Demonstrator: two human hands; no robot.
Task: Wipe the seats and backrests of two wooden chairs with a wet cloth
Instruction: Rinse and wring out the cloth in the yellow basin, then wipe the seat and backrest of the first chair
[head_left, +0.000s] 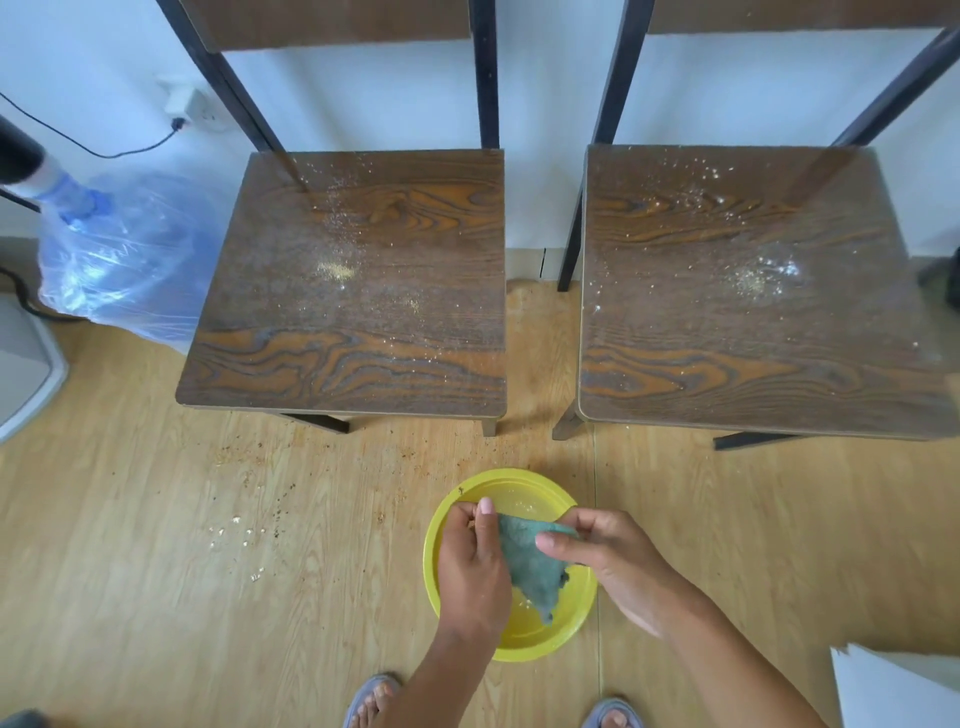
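Observation:
Two dark wooden chairs stand side by side against the wall. The left chair seat (348, 291) and the right chair seat (748, 296) are both dusted with pale crumbs and powder. Only the lower edges of their backrests show at the top. On the floor in front sits a yellow basin (524, 491). Above it my left hand (475, 561) and my right hand (608, 558) both grip a blue-green cloth (532, 566), which hangs down into the basin.
A large blue water bottle in plastic wrap (124, 254) stands left of the chairs, beside a black cable and wall plug. Crumbs lie scattered on the wooden floor (208, 571). A white object (893, 691) sits at the bottom right. My sandalled feet show at the bottom edge.

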